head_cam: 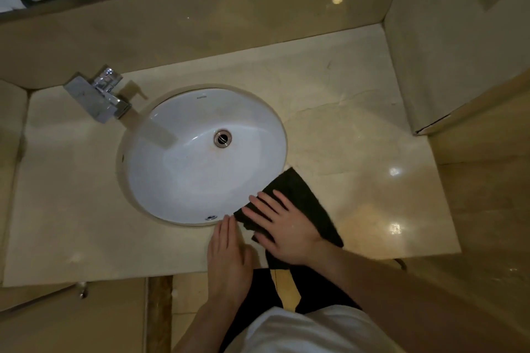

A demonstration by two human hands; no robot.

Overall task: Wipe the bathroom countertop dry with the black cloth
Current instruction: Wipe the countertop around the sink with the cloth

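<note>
Right now right hand (286, 229) presses black cloth (304, 203) flat-fingered at sink's (183, 169) 4 o'clock; left hand (226, 252) released, flat on tabletop (358, 112).

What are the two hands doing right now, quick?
Left hand: open, fingers straight, resting flat on the countertop beside the sink, holding nothing.
Right hand: open, pressing flat on the black cloth.

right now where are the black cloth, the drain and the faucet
black cloth (304, 195): head view, bare upper part beyond the fingers
drain (222, 138): head view, middle of the metal ring
faucet (96, 99): head view, top of the flat spout
</note>
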